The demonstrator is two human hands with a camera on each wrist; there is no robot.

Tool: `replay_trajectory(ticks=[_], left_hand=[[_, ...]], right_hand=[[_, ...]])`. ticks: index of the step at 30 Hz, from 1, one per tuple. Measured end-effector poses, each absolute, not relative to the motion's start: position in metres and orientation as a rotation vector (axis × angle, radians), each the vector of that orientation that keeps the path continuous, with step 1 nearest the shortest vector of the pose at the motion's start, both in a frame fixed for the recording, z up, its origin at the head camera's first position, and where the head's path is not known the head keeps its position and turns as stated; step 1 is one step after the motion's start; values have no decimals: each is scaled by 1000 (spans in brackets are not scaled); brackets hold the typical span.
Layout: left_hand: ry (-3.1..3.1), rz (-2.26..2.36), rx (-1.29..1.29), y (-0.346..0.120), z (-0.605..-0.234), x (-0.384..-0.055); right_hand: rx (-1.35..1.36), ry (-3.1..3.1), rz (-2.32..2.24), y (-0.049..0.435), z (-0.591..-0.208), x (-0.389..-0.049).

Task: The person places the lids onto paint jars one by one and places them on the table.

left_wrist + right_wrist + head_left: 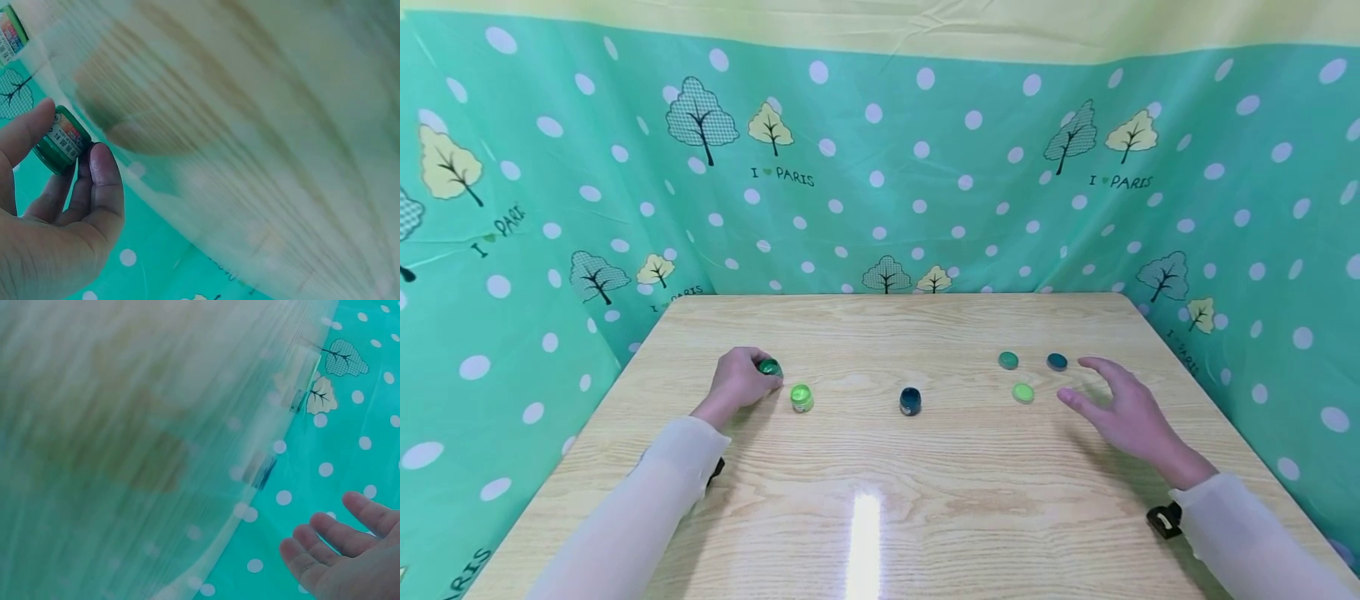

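My left hand point(739, 381) holds a small open dark green paint jar point(770, 367) at the left of the table. In the left wrist view the thumb and fingers pinch the labelled jar point(64, 140) from both sides. Just right of it stands a light green paint jar point(802, 398), and a dark blue one point(910, 402) is near the middle. My right hand point(1126, 415) hovers over the right side, its fingers apart and holding nothing. Closest to its fingertips lies a dark blue lid point(1057, 362). A green lid point(1008, 360) and a light green lid point(1023, 392) lie farther left.
The wooden table point(970, 500) has a bright light reflection at its front. A teal dotted cloth point(880, 167) with trees hangs behind and along both sides. Black wrist straps, one on the right point(1165, 520), show at the sleeves.
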State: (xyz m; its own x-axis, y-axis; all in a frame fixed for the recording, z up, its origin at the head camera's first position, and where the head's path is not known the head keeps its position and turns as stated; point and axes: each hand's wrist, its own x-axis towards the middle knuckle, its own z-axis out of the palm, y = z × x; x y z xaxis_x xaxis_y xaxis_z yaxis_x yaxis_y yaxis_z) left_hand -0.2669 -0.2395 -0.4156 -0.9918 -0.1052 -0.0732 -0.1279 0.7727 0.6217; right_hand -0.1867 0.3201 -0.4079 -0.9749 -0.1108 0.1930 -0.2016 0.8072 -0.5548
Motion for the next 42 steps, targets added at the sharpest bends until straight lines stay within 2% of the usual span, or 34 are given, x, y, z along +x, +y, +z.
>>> replay_trajectory(ticks=[42], left_hand=[[2891,1212,19,-208,-382,-238]], right_hand=[[318,-2824,838,299,-406,-208]])
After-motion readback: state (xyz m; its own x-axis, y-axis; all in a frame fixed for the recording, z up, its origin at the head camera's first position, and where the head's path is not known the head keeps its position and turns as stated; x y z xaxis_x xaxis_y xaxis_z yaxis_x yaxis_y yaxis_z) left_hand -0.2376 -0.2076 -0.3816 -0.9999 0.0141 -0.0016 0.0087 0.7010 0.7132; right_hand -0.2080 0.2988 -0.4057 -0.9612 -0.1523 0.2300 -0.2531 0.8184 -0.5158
